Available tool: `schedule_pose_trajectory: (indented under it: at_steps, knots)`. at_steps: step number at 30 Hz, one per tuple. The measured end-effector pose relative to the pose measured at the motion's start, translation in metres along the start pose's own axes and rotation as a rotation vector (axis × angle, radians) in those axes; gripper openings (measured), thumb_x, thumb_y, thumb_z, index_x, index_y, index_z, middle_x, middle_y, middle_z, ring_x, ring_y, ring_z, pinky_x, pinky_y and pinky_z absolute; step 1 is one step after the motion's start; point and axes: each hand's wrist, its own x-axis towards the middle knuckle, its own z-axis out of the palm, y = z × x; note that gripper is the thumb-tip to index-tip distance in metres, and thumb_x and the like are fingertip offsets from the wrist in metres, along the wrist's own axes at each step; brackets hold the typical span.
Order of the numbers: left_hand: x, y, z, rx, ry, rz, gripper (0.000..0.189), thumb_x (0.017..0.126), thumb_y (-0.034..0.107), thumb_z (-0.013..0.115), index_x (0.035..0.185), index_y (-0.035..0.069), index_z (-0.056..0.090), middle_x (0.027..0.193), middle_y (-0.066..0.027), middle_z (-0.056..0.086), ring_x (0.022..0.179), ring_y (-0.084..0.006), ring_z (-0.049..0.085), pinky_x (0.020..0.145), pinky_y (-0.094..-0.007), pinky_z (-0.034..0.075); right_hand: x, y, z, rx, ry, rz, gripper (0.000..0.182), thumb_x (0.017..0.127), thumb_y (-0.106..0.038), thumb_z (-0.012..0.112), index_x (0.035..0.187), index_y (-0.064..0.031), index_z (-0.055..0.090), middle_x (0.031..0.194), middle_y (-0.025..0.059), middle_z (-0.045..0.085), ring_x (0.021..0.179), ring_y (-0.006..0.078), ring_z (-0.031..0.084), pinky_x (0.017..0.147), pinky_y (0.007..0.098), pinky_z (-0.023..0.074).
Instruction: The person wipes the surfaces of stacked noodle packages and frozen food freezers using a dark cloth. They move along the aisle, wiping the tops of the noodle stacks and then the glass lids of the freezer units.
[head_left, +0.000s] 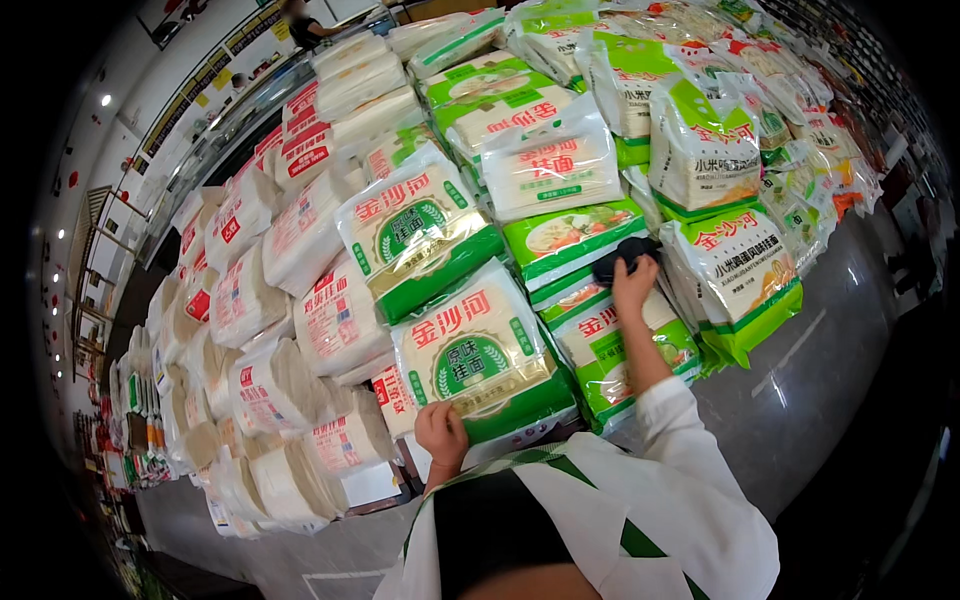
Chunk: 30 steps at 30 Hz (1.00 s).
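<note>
My right hand (634, 286) grips a bunched dark cloth (628, 259). The cloth rests against a bright green noodle pack (576, 234) on the stacked display. Down at the front, my left hand (442, 435) has its fingers curled at the lower left edge of a large clear-and-green noodle pack (486, 356). A similar pack (420, 232) lies just behind that one. Below my right forearm is another green noodle pack (607, 352), partly covered by the arm. To the right of the cloth, a plastic noodle bag (731, 274) leans with its green base outward.
Paper-wrapped noodle bundles (255, 386) are piled high on the left. More plastic noodle bags (709, 150) stand at the back right. Grey tiled floor (814, 367) borders the display. Far off at the upper left, a person (306, 28) is near a counter.
</note>
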Motion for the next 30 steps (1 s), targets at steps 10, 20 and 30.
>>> schedule_pose_trajectory:
  at_steps: [10,20,30]
  knots:
    - [-0.004,-0.004,0.001,0.015,0.006,-0.051,0.018,0.078,0.002,0.062,0.096,0.004,0.064,0.090,-0.0142,0.061,0.079,-0.0327,0.060,0.070,-0.0410,0.047,-0.113,-0.062,0.005,0.365,-0.453,-0.116,0.022,0.069,-0.004,0.067,0.089,-0.0015,0.058,0.106,0.0173,0.051,0.102,0.0342,0.052,0.090,0.0426,0.0430]
    - [0.001,-0.001,-0.001,0.028,0.019,-0.042,0.016,0.077,0.001,0.062,0.093,0.004,0.063,0.087,-0.0147,0.061,0.076,-0.0324,0.060,0.067,-0.0405,0.048,0.031,-0.075,0.005,0.120,0.084,-0.089,0.026,0.078,-0.008,0.063,0.103,0.0011,0.062,0.115,0.0191,0.052,0.105,0.0363,0.049,0.091,0.0446,0.0410]
    - [-0.004,-0.007,-0.003,0.032,0.028,-0.053,0.017,0.073,0.002,0.064,0.090,0.005,0.065,0.086,-0.0128,0.062,0.074,-0.0317,0.060,0.066,-0.0405,0.047,0.022,-0.133,0.033,0.073,-0.428,-0.743,0.024,0.069,-0.020,0.065,0.091,-0.0101,0.069,0.100,0.0035,0.063,0.092,0.0280,0.055,0.076,0.0428,0.0449]
